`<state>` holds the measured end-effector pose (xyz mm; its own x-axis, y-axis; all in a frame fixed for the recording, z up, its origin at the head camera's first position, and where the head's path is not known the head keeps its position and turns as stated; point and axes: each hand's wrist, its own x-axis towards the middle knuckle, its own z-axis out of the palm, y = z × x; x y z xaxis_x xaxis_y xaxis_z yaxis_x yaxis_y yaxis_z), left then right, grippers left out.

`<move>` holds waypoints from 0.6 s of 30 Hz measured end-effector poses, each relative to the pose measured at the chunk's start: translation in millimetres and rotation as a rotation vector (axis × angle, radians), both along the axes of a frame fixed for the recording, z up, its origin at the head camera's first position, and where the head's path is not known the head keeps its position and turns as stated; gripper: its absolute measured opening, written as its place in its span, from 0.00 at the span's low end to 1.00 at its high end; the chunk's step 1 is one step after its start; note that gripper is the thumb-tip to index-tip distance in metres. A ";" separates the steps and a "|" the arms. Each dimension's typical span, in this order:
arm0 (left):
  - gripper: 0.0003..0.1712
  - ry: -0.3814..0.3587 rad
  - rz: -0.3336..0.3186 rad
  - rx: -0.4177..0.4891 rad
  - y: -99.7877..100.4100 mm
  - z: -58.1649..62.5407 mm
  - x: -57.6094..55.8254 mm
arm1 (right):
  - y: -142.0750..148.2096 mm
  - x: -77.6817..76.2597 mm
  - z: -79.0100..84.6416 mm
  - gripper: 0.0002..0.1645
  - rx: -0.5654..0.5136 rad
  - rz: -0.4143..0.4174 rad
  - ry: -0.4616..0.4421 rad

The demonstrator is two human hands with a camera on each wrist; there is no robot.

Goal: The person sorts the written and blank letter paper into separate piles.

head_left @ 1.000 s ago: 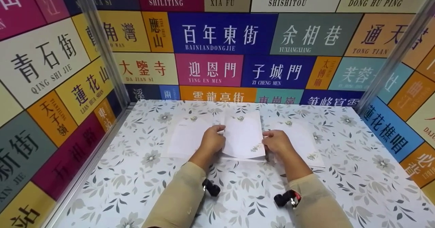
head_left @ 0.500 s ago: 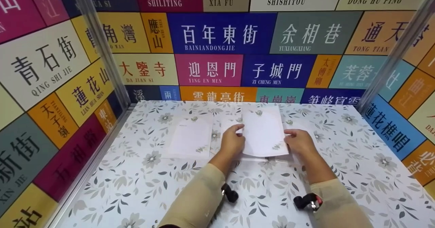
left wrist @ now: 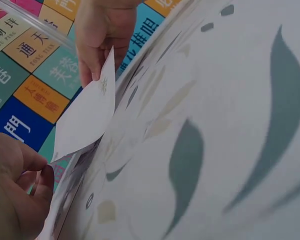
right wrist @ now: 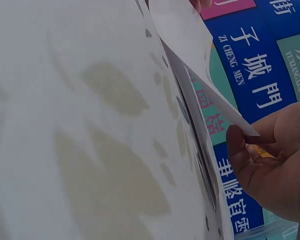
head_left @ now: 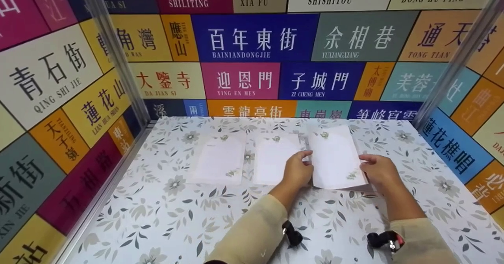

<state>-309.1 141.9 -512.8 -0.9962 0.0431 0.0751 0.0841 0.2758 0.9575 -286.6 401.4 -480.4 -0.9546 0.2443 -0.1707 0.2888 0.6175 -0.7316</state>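
A white sheet of paper point(head_left: 334, 157) with small printed sprigs is held between both hands over the right part of the table. The left hand point(head_left: 298, 170) pinches its left edge between thumb and fingers, as the left wrist view shows up close. On the opposite edge the right hand point(head_left: 382, 173) pinches the paper; in the right wrist view a corner point(right wrist: 247, 131) sits between thumb and fingertip. The sheet bows slightly, raised over the tabletop. Two similar sheets lie flat to its left: a middle sheet point(head_left: 273, 157), partly behind the left hand, and a left sheet point(head_left: 220, 159).
The table wears a white cloth point(head_left: 157, 216) with grey leaves and flowers. Panels with coloured place-name signs point(head_left: 256, 37) rise behind and on both sides, joined by metal posts point(head_left: 122, 55). Small black cameras point(head_left: 292, 234) are strapped at the wrists.
Both hands have carried the sheet rightward, from over the middle sheet to over where another sheet lay at the right. The middle sheet has come back into view.
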 end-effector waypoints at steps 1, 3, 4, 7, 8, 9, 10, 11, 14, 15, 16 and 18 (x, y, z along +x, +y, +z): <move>0.26 -0.002 -0.004 -0.005 3.4 0.0 1.4 | 4.4 1.5 0.6 0.31 0.006 -0.002 -0.013; 0.25 0.005 -0.013 -0.019 8.0 -0.1 3.6 | 11.4 4.1 1.7 0.31 0.003 -0.022 -0.043; 0.24 0.006 -0.018 -0.023 9.1 -0.1 4.1 | 13.8 4.5 2.1 0.32 -0.003 -0.034 -0.055; 0.24 -0.004 -0.050 -0.044 10.4 -0.1 5.1 | 19.2 4.1 1.0 0.32 -0.011 -0.049 -0.065; 0.23 -0.011 -0.067 -0.044 10.4 -0.2 5.5 | 19.8 4.2 0.5 0.32 -0.017 -0.050 -0.072; 0.23 -0.019 -0.083 -0.042 10.6 -0.4 5.7 | 20.8 4.0 -0.4 0.32 -0.017 -0.048 -0.076; 0.23 -0.030 -0.101 -0.045 10.9 -0.7 5.8 | 21.4 4.1 -1.0 0.32 -0.012 -0.043 -0.080; 0.23 -0.039 -0.116 -0.049 11.1 -1.1 5.9 | 22.7 3.8 -2.2 0.33 -0.006 -0.039 -0.085; 0.23 -0.051 -0.144 -0.051 12.0 -1.9 5.9 | 24.2 4.6 -3.6 0.33 -0.001 -0.055 -0.110; 0.23 -0.055 -0.148 -0.057 12.3 -1.8 5.8 | 25.0 4.6 -4.3 0.33 -0.001 -0.061 -0.112; 0.24 -0.061 -0.152 -0.062 12.5 -1.6 5.8 | 25.5 5.0 -4.6 0.33 -0.001 -0.066 -0.115; 0.25 -0.075 -0.158 -0.070 13.1 -0.9 6.2 | 26.4 5.4 -5.2 0.33 0.000 -0.073 -0.119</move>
